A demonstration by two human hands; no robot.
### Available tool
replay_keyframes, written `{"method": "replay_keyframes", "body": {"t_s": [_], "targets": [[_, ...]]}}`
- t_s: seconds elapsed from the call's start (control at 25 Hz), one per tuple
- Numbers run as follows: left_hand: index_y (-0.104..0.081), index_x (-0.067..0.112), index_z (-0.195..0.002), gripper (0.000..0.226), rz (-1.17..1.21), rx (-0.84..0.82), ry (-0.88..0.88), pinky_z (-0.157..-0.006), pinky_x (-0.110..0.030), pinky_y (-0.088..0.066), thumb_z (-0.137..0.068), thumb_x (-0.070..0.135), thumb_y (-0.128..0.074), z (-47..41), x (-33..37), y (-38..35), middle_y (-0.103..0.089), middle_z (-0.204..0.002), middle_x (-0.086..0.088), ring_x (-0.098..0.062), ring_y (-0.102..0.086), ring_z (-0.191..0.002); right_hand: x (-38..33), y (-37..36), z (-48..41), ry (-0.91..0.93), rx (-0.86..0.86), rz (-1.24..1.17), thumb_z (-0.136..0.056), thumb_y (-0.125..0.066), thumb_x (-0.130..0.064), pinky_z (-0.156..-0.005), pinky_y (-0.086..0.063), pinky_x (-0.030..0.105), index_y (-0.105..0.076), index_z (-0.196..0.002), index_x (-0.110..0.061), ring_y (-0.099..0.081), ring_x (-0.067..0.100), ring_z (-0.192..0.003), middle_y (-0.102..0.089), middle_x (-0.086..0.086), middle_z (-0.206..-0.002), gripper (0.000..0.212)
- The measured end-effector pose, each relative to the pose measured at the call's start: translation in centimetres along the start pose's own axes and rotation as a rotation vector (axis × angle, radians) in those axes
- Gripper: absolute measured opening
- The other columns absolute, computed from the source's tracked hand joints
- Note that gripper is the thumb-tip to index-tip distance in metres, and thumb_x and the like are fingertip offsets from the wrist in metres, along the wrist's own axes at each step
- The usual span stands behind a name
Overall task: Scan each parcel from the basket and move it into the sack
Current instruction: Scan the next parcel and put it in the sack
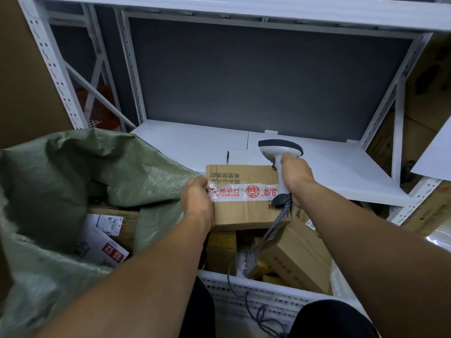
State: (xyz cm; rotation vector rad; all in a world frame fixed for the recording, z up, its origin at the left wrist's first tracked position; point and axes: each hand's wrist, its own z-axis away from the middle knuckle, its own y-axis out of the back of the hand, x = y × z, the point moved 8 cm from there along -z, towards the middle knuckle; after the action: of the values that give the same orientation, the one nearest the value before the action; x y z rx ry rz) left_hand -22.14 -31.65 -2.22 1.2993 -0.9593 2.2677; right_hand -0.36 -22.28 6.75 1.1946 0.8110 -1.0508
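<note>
Left grip (199,198) curled round left edge of cardboard parcel (244,214), fingers over glossy white tape (244,191) with red seal and Chinese print. Right grip (296,178) wrapped round handle of white scanner (280,148). Under parcel: white perforated basket (244,289) of boxes. Just left: green woven sack (73,172). Beyond: white shelf (329,167).

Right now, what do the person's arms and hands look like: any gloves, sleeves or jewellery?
The left hand and the right hand are bare: no gloves, no rings or watch visible. Both forearms are uncovered right to the picture's edge, so no sleeve shows.
</note>
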Motion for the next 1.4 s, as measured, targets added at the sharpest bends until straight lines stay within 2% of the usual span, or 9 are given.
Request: {"method": "replay_keyframes", "body": {"t_s": [0.2,0.4,0.56,0.76,0.92,1.0,1.12,1.24,1.4], "targets": [[-0.057,0.016,-0.076,0.025,0.016,0.052,-0.039,-0.064,-0.039,-0.054,-0.09,0.001,-0.043,0.5,0.5,1.0,-0.07,-0.08,-0.01,-0.024,-0.065,-0.066,-0.4,0.0,0.7,0.031,0.05,0.02,-0.072,-0.032,-0.046,-0.096,-0.054,0.056,-0.055,-0.123,-0.008,-0.063,0.039,-0.105,-0.063,0.018,-0.119,0.067],[-0.066,0.019,-0.115,0.052,0.047,0.016,-0.01,-0.077,-0.047,-0.063,-0.091,-0.015,-0.035,0.7,0.8,0.5,-0.077,-0.101,-0.011,-0.027,-0.075,-0.08,-1.1,0.6,1.9,0.055,0.103,0.025,-0.092,-0.033,-0.043,-0.097,-0.052,0.051,-0.051,-0.132,-0.007,-0.06,0.038,-0.109,-0.056,0.018,-0.129,0.056],[-0.075,0.011,-0.092,0.05,-0.157,0.008,0.014,-0.077,-0.052,-0.064,-0.094,-0.01,-0.029,1.1,0.9,0.1,-0.079,-0.089,-0.012,-0.03,-0.076,-0.082,-1.8,0.9,1.9,0.109,0.131,0.047,-0.1,-0.034,-0.035,-0.097,-0.051,0.05,-0.049,-0.132,-0.004,-0.058,0.038,-0.111,-0.054,0.02,-0.131,0.047],[-0.066,0.014,-0.085,0.039,-0.173,-0.039,0.195,-0.049,-0.028,-0.054,-0.104,0.035,-0.039,2.2,0.9,-0.1,-0.071,-0.061,-0.003,-0.015,-0.068,-0.046,-1.4,0.9,2.0,0.134,0.127,0.074,-0.099,-0.036,-0.034,-0.099,-0.049,0.05,-0.049,-0.131,-0.004,-0.056,0.039,-0.113,-0.054,0.02,-0.132,0.045],[-0.076,0.016,-0.11,0.069,-0.112,-0.177,0.366,-0.071,-0.055,-0.062,-0.093,0.075,-0.044,2.3,-0.2,-1.1,-0.078,-0.108,-0.013,-0.035,-0.075,-0.098,-1.1,1.2,1.7,0.154,0.166,0.087,-0.101,-0.036,-0.031,-0.089,-0.046,0.042,-0.048,-0.13,-0.003,-0.055,0.035,-0.109,-0.055,0.017,-0.128,0.042],[-0.071,0.016,-0.104,0.046,-0.121,-0.153,0.346,-0.081,-0.06,-0.059,-0.094,0.057,-0.052,1.8,-0.6,-0.6,-0.075,-0.116,-0.014,-0.036,-0.074,-0.102,-1.3,1.3,1.7,0.166,0.178,0.089,-0.102,-0.035,-0.03,-0.087,-0.044,0.041,-0.046,-0.131,-0.002,-0.053,0.033,-0.104,-0.055,0.014,-0.12,0.041],[-0.067,0.015,-0.097,0.026,-0.099,-0.07,0.26,-0.073,-0.052,-0.062,-0.088,0.033,-0.051,1.6,-0.9,0.4,-0.077,-0.091,-0.015,-0.033,-0.074,-0.079,-1.6,1.6,1.9,0.176,0.195,0.117,-0.103,-0.034,-0.031,-0.088,-0.044,0.041,-0.044,-0.133,-0.001,-0.052,0.034,-0.103,-0.053,0.013,-0.115,0.043],[-0.069,0.011,-0.105,0.03,-0.031,-0.029,0.198,-0.065,-0.046,-0.061,-0.082,0.019,-0.051,1.8,-0.8,1.0,-0.076,-0.091,-0.014,-0.032,-0.073,-0.074,-1.2,1.9,1.7,0.151,0.204,0.171,-0.104,-0.034,-0.032,-0.082,-0.043,0.04,-0.042,-0.135,-0.002,-0.053,0.034,-0.1,-0.054,0.014,-0.113,0.044],[-0.072,0.014,-0.114,0.047,-0.022,-0.086,0.16,-0.079,-0.052,-0.06,-0.074,0.02,-0.049,1.6,-0.7,0.7,-0.077,-0.096,-0.01,-0.031,-0.071,-0.084,0.1,1.6,1.5,0.12,0.17,0.236,-0.104,-0.033,-0.034,-0.089,-0.048,0.044,-0.039,-0.137,-0.003,-0.054,0.033,-0.101,-0.052,0.012,-0.111,0.046]]}}
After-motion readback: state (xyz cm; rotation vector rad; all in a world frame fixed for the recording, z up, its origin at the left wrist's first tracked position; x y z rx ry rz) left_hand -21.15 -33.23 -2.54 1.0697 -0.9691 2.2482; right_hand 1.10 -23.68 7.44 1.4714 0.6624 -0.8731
